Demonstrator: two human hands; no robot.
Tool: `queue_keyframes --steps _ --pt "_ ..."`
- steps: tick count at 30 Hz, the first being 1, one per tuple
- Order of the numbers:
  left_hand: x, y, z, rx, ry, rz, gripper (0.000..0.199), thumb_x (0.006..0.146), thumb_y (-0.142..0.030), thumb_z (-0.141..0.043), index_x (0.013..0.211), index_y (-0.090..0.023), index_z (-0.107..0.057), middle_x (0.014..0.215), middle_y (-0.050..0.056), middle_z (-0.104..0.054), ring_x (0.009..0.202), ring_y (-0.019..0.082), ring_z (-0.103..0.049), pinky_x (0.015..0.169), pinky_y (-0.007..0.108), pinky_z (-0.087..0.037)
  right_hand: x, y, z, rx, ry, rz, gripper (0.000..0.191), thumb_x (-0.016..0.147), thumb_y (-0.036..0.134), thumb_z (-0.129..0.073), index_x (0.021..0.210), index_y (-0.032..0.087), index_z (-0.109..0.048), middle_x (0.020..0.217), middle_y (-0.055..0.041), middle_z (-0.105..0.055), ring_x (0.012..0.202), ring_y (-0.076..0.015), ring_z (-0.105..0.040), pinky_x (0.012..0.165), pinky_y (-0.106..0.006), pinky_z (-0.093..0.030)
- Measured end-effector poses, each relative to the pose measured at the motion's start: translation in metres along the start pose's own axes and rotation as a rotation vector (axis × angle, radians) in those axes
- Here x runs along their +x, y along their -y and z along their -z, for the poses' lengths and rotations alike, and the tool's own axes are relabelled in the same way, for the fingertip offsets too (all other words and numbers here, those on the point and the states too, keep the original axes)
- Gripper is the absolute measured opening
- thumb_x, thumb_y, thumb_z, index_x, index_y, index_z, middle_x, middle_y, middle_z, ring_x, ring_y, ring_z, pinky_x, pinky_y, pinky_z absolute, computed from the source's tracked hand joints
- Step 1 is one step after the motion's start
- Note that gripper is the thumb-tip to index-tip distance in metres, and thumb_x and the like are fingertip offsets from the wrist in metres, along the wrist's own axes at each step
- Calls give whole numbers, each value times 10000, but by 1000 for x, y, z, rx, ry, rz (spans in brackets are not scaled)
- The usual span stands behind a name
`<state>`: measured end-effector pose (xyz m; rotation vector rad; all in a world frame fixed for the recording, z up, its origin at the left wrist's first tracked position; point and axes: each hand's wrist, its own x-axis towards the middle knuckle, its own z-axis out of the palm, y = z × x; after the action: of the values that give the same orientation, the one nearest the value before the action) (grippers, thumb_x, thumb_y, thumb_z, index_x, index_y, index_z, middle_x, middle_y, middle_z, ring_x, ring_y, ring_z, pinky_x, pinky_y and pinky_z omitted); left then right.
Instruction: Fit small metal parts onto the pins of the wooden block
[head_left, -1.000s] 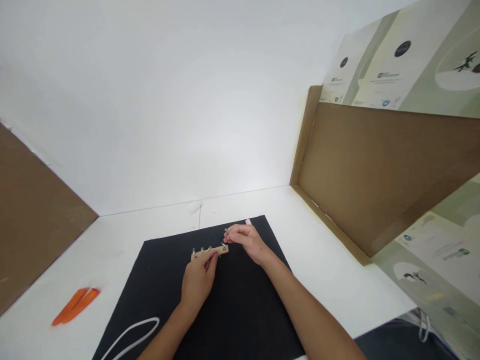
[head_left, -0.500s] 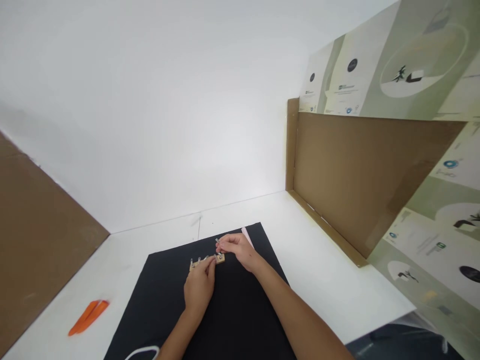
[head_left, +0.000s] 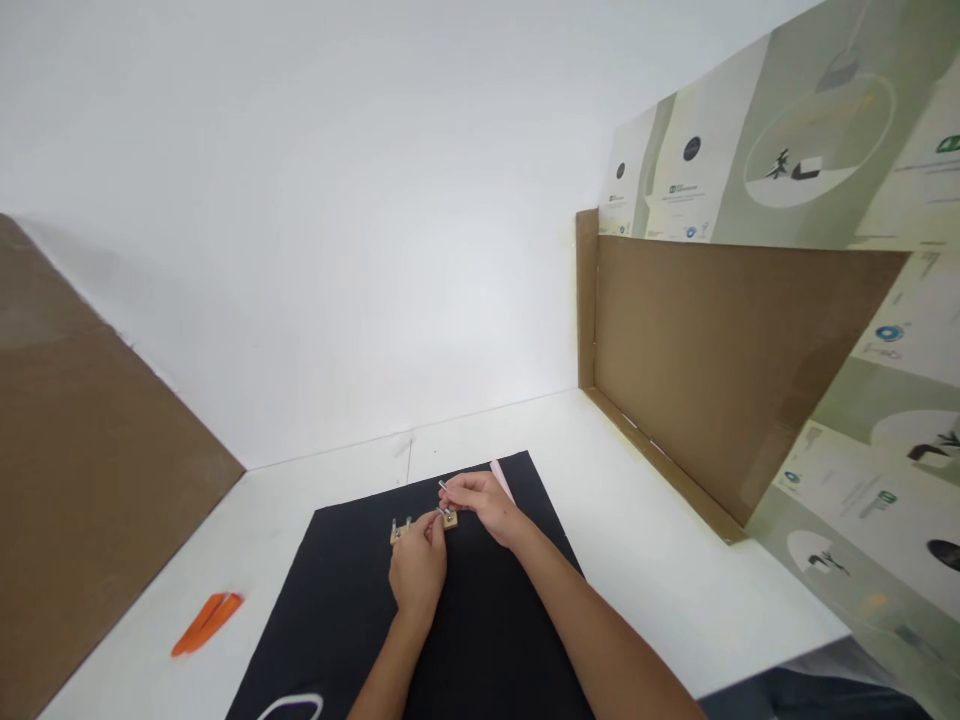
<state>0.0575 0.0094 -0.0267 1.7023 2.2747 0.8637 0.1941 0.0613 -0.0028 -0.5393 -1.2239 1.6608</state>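
My left hand (head_left: 417, 578) gripped the wooden strip (head_left: 400, 535) steady at lower centre while my right hand (head_left: 486, 503) pinched a metal screw (head_left: 443, 487) against it.

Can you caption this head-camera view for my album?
A left hand grips a small wooden strip with metal pegs on a black mat while the right hand pinches a metal pin.

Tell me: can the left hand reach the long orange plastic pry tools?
Probably yes: only the black mat and white table lie between the left hand and the orange pry tools.
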Motion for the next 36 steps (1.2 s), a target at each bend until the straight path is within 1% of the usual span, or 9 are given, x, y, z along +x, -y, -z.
queue_keyframes --steps 5,8,14,20,24,29,32,36 --pt "-4 5 0 -44 -40 -20 299 899 -351 -466 1016 -261 -727 961 49 -757 907 236 -685 782 311 -492 0 0 -1 3 -9 -10 246 713 387 -768 723 143 -738 735 -39 -678 709 -147 -585 763 -304 -420" --pt "-6 7 0 -45 -39 -28 298 901 -349 -467 1022 -261 -724 984 46 -756 919 236 -683 765 300 -486 0 0 -1 -9 -7 -13 249 714 389 -766 726 143 -739 743 -44 -682 711 -148 -586 752 -301 -416" --pt "-6 1 -1 13 -28 35 294 903 -372 -463 1024 -292 -719 920 37 -762 838 248 -684 674 301 -456 -1 -1 -1 -25 14 -13 244 731 391 -752 724 147 -737 751 -41 -683 728 -156 -592 767 -307 -420" --pt "-7 -4 2 11 -31 70 293 900 -377 -466 999 -286 -727 863 49 -754 820 239 -676 663 289 -435 -2 -2 -1 -28 24 -3 222 743 370 -742 709 152 -724 755 -37 -678 737 -161 -593 768 -309 -424" --pt "-7 -4 2 24 -23 92 270 890 -387 -484 941 -288 -730 839 50 -745 789 241 -668 624 283 -407 -2 -3 -1 -27 24 -8 227 729 370 -754 680 152 -715 758 -40 -674 750 -167 -596 763 -310 -431" --pt "-7 -2 1 -9 -35 78 264 909 -375 -458 930 -275 -702 820 35 -741 771 227 -664 599 272 -375 0 -4 0 -33 11 -19 246 708 392 -768 699 150 -726 751 -45 -676 745 -172 -599 775 -326 -441" --pt "-8 1 3 -6 -41 65 233 903 -362 -478 938 -267 -688 815 32 -734 772 222 -667 596 265 -368 0 -5 0 -40 -8 -32 269 694 411 -774 730 147 -738 753 -49 -685 736 -172 -604 774 -328 -444" --pt "-10 2 5 39 -18 7 213 900 -333 -492 952 -263 -686 775 23 -716 756 212 -664 587 257 -363 0 -5 0 -45 1 -16 276 698 420 -772 716 147 -735 760 -51 -689 747 -175 -606 765 -322 -449"
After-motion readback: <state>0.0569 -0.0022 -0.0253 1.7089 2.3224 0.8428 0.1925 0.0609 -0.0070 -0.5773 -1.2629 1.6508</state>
